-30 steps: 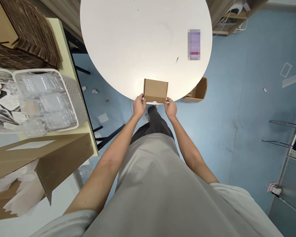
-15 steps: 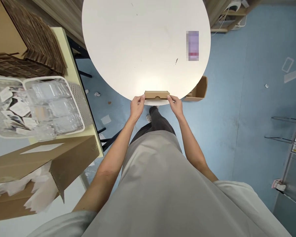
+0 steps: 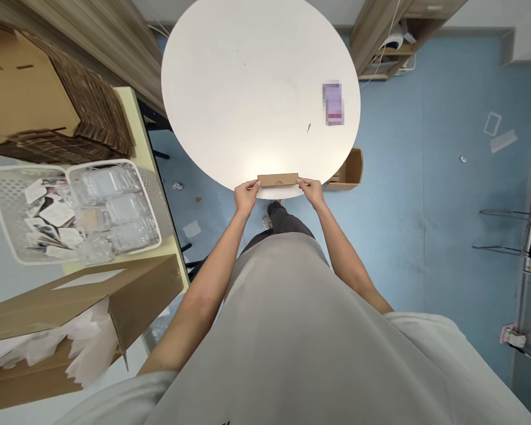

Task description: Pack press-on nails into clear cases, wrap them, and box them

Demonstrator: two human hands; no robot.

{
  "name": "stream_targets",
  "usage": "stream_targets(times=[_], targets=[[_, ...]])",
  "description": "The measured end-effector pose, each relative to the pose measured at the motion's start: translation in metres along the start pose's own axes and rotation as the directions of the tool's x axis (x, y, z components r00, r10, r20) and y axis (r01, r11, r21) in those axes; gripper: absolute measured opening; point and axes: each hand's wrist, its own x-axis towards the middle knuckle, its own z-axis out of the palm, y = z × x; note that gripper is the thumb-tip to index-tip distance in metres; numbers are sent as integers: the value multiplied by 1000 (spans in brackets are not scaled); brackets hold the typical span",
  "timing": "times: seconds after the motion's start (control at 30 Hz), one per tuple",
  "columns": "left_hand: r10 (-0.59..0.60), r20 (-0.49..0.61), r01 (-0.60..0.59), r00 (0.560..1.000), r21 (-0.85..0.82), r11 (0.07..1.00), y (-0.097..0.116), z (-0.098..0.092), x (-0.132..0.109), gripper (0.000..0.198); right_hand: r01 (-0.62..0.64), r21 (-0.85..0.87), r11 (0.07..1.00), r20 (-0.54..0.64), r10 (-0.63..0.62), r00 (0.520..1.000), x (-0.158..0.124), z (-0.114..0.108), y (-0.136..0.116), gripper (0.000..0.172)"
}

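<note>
A small brown cardboard box (image 3: 278,179) is at the near edge of the round white table (image 3: 256,106), its long side facing me. At its left end, my left hand (image 3: 246,193) pinches the corner between thumb and fingers. My right hand (image 3: 311,190) grips the opposite corner the same way. The front panel of the box looks flat, with a half-round thumb notch in the middle. What is inside the box cannot be seen.
A blurred purple item (image 3: 334,104) lies at the table's right. To the left, a side table bears stacked flat cardboard (image 3: 101,88), white baskets (image 3: 154,195) of cards and clear plastic packs, and a large open carton (image 3: 146,289). A brown bin (image 3: 356,168) stands beneath the round table.
The gap along the front of the box has closed, and its front panel now looks flat. Both hands stay at its ends. The whole view has shifted, showing more of the far side.
</note>
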Motion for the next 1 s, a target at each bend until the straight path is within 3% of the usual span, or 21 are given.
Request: stream_targets(times=[0.13, 0.3, 0.47, 0.67, 0.83, 1.0], targets=[[-174, -43, 170, 984, -88, 982, 7, 2, 3, 35, -9, -23, 1000, -37, 8, 999, 2, 2, -4, 33], [-237, -83, 227, 968, -120, 967, 19, 10, 1, 35, -42, -40, 998, -62, 39, 997, 3, 0, -10, 26], [-162, -77, 162, 984, -4, 987, 30, 5, -21, 34, -65, 9, 998, -45, 66, 997, -8, 0, -16, 24], [-1, -87, 3, 996, 22, 1000, 38, -3, -57, 40, 42, 113, 993, -63, -35, 997, -42, -16, -10, 30], [72, 63, -72, 995, 2, 997, 46, 37, -78, 40, 77, 123, 989, -199, -52, 979, -83, -68, 14, 38], [34, 268, -32, 963, -11, 999, 55, 86, -106, 39, 26, 105, 994, -321, 9, 947, -130, -124, 43, 40]])
